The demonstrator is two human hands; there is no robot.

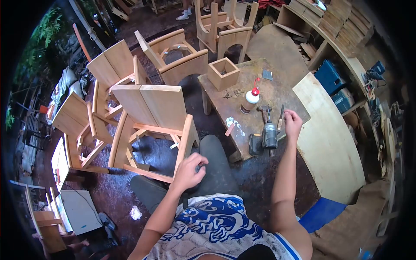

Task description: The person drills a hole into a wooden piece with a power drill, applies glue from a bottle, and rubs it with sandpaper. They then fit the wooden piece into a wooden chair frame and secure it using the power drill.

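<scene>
My right hand (292,121) is at the right side of the worn work table (253,71), its fingers pinched beside a slim tool with a wooden handle (281,123); whether it grips the tool is unclear. Just left of it lies a cordless drill (269,135), next to a hammer (263,113). A glue bottle (250,100) with a red cap stands behind them. My left hand (190,171) is over my lap with its fingers curled, near the front corner of a wooden chair frame (149,173). What it holds, if anything, is hidden.
Several wooden chairs (113,65) stand on the left and at the back. A square wooden box (223,73) is on the table's far left corner. A curved board (331,147) and shelving with blue cases (330,77) are at the right. A person's feet (183,16) show at the top.
</scene>
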